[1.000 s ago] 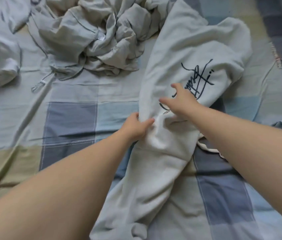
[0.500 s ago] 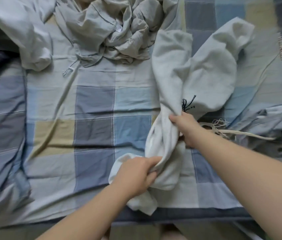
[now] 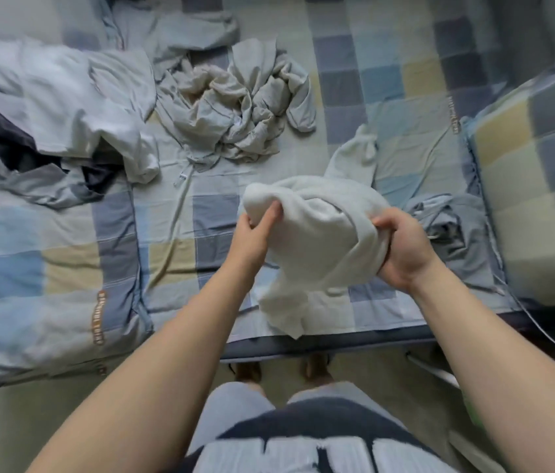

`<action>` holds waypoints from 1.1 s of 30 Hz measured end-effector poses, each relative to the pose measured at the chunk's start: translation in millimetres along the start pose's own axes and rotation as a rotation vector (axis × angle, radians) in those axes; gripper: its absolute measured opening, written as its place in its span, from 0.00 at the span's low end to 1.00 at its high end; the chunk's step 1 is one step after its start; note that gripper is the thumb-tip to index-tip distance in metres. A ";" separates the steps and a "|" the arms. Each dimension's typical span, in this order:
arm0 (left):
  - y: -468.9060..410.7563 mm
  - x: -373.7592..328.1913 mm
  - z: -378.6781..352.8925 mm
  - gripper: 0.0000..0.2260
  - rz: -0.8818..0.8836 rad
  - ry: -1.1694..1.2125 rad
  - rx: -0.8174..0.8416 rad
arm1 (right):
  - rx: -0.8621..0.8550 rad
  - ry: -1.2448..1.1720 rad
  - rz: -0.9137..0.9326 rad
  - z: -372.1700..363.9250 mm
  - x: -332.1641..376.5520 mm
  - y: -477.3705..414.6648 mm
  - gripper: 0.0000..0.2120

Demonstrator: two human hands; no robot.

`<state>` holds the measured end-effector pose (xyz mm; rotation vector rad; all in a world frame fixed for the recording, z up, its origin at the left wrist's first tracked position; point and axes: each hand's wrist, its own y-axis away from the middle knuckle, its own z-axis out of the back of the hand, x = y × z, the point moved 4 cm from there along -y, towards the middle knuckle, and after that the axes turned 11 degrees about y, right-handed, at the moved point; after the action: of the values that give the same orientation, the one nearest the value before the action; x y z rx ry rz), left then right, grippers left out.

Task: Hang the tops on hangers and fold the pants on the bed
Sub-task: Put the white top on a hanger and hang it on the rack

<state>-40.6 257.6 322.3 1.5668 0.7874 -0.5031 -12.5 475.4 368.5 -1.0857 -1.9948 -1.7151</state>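
Observation:
A white fleece garment [image 3: 317, 247] is lifted off the bed near its front edge, bunched between both hands. My left hand [image 3: 255, 230] grips its left side, thumb and fingers pinching a fold. My right hand [image 3: 402, 250] grips its right side with the fingers curled into the cloth. One end of the garment [image 3: 357, 155] still trails on the bed behind; its black print is hidden. A crumpled beige garment [image 3: 235, 107] lies farther back at the middle.
The checked bedsheet [image 3: 173, 227] covers the bed. White and dark clothes [image 3: 64, 124] are piled at the left, a grey-blue garment [image 3: 446, 223] lies just right of my right hand, and a checked pillow [image 3: 542, 186] sits at the right. My feet stand at the bed's front edge [image 3: 337, 343].
Both hands have pulled the white garment toward the bed's front edge and lifted it into a bunch. The view has drawn back, and the print is no longer visible.

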 end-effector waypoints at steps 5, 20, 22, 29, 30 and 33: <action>55.3 -48.6 -19.1 0.14 -0.178 -0.065 0.079 | 0.009 -0.052 0.082 12.3 25.7 58.3 0.21; 163.1 -127.5 -117.8 0.10 -0.449 -0.240 0.361 | -0.085 0.687 0.571 -23.8 36.4 105.3 0.36; 169.4 -133.5 -120.4 0.13 -0.515 -0.330 0.382 | -0.179 0.610 0.608 -26.2 49.6 102.7 0.27; 171.9 -136.7 -122.3 0.09 -0.692 -0.390 0.411 | -0.225 0.611 0.706 -12.9 76.1 107.0 0.11; 167.3 -136.9 -119.8 0.06 -0.773 -0.445 0.369 | -0.198 0.564 0.681 -8.1 81.2 108.0 0.13; 147.2 -132.8 -104.5 0.24 -0.864 -0.705 0.160 | -0.116 0.409 0.623 9.1 100.0 111.5 0.12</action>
<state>-34.9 331.4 533.9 0.9911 0.8395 -1.6699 0.4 519.2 511.4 -1.1229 -1.1608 -1.5534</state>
